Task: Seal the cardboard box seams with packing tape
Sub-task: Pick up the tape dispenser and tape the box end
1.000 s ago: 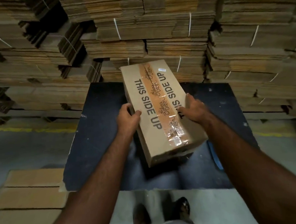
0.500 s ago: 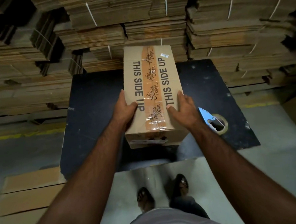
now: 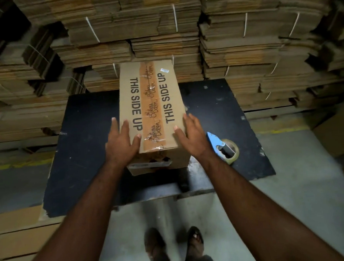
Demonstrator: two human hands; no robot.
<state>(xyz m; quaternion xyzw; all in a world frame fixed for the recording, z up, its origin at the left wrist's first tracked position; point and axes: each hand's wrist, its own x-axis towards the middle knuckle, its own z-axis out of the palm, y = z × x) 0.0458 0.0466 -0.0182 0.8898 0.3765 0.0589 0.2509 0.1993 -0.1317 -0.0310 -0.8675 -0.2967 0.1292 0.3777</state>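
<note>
A long cardboard box [image 3: 151,91] printed "THIS SIDE UP" lies lengthwise on the dark table [image 3: 84,155]. A strip of brown printed tape [image 3: 149,119] runs down its top centre seam and is wrinkled at the near end. My left hand [image 3: 121,145] grips the near left corner, thumb on top. My right hand [image 3: 191,137] presses the near right edge, thumb on top. A tape dispenser [image 3: 224,148] with a blue blade guard and a clear roll lies on the table just right of my right hand.
Bundled stacks of flat cardboard [image 3: 161,27] wall in the far side and both flanks of the table. Flat cardboard sheets [image 3: 15,236] lie on the floor at the left. Another box [image 3: 338,133] stands at the right edge. My feet [image 3: 173,248] are on the concrete floor.
The box has been turned from skewed to square with the table and set down nearer me. Both hands stayed on its near end. The tape dispenser has come into view.
</note>
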